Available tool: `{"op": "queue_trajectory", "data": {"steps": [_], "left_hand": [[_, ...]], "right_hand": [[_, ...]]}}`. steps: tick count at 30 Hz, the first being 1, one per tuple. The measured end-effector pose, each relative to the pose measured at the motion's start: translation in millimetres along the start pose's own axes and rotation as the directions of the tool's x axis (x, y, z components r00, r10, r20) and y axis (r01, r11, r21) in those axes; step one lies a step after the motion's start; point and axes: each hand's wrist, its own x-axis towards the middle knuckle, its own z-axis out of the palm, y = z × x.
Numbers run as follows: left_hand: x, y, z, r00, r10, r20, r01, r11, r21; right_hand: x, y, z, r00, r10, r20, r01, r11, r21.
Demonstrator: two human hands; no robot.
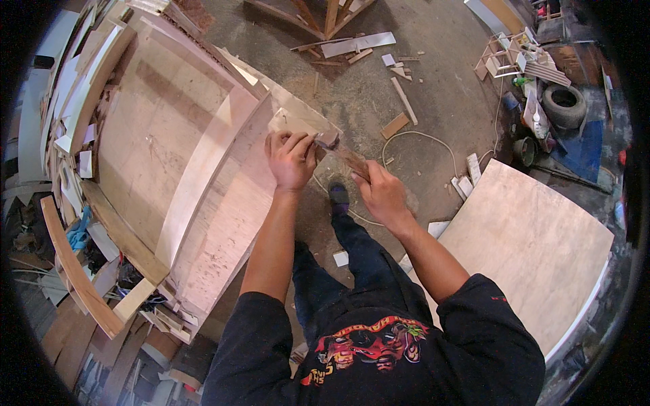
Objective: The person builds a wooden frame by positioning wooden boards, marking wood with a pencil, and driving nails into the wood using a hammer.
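My right hand (pixel 381 193) is closed around the wooden handle of a hammer (pixel 352 161). The hammer's dark head lies right beside the fingertips of my left hand (pixel 292 157). Those left fingers are curled together over the near corner of a pale wooden panel (pixel 301 116); what they pinch, if anything, is too small or hidden to make out. A curved light wood strip (pixel 203 172) stands across the large plywood sheet (pixel 223 227) to the left of my left forearm.
Stacked curved boards and offcuts (pixel 88 271) crowd the left side. At right lies a broad plywood panel (pixel 528 250). A pale cord (pixel 433 137) loops across the floor among wood scraps (pixel 395 126). A tyre (pixel 563 106) sits at the far right, and a wooden frame (pixel 330 20) stands ahead.
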Motion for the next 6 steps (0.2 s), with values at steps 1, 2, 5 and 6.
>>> {"op": "queue_trajectory", "data": {"steps": [1, 2, 5, 6], "left_hand": [[0, 0, 0, 1.000, 0.002, 0.001, -0.002, 1.000, 0.009], [0, 0, 1, 1.000, 0.000, -0.001, 0.000, 1.000, 0.010], [-3, -2, 2, 0.998, -0.059, 0.033, 0.060, 0.998, -0.033], [-2, 0, 1, 0.997, -0.070, 0.044, 0.070, 0.997, -0.016]], "right_hand": [[0, -1, 0, 1.000, -0.002, 0.001, 0.002, 1.000, -0.002], [0, -3, -1, 1.000, -0.014, -0.027, 0.014, 1.000, 0.005], [0, -11, -5, 0.999, -0.020, -0.049, 0.021, 0.999, 0.027], [-1, -14, -9, 0.999, -0.008, -0.046, 0.010, 0.999, 0.038]]}}
